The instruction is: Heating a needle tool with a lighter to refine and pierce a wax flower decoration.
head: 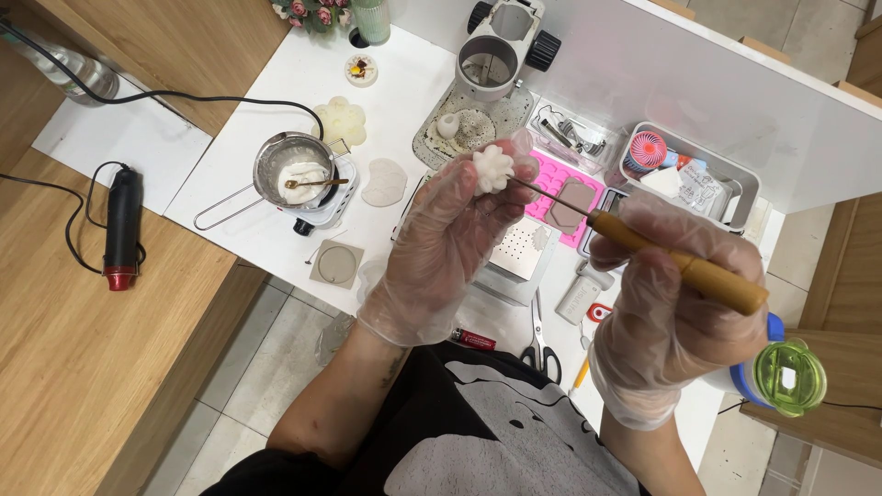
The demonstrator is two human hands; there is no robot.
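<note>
Both hands gloved. Right hand (pixel 675 308) is gripping a wooden-handled needle tool (pixel 680 262), thin tip touching the white flower-shaped wax piece (pixel 492 168). Left hand (pixel 452 241) is pinching that piece w/ fingertips, holding it up above the tabletop (pixel 276 234). Scissors (pixel 540 342) lying just below the hands; pink mold (pixel 556 188) beyond; small melting pot w/ spoon (pixel 296 176) further left. Risk: too much push could be snapping petals, or tip slipping into left glove, since the piece is small.

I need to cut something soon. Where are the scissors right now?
In the head view, the scissors lie on the white table, low and centre, between the left hand and right hand, beside a red tube.
</note>
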